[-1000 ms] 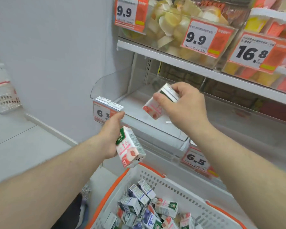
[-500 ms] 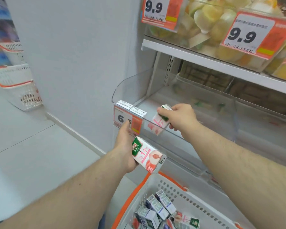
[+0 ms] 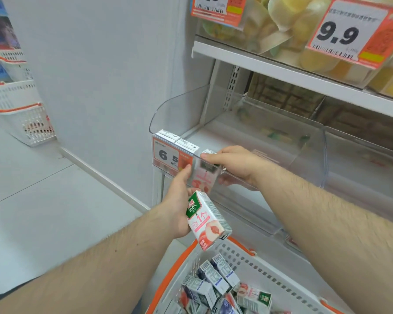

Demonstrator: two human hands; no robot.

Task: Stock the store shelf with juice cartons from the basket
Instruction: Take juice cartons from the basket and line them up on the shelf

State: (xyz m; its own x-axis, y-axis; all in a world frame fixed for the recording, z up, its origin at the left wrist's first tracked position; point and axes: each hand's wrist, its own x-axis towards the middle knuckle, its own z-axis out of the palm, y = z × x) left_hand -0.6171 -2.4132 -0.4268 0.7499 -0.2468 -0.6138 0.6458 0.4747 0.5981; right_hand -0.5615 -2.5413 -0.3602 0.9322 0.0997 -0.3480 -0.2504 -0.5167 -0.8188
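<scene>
My right hand (image 3: 235,165) reaches over the clear front wall of the shelf bin (image 3: 304,141) and grips a peach juice carton (image 3: 204,175), upright at the bin's front left corner and seen through the plastic. My left hand (image 3: 178,200) holds a second peach juice carton (image 3: 208,219) tilted, just below the bin and above the basket; its fingertips touch the 6.5 price tag (image 3: 168,156). The white basket with an orange rim (image 3: 279,282) sits below and holds several cartons (image 3: 211,282).
The upper shelf (image 3: 281,69) carries clear tubs of fruit cups behind 9.9 price tags. A second clear bin (image 3: 368,159) adjoins on the right. A grey wall stands left of the shelf. Stacked white baskets (image 3: 21,109) sit on the floor at far left.
My right hand has lowered its carton from above the bin down into the front left corner. My left hand with its carton stayed near the price tag. The view has moved closer.
</scene>
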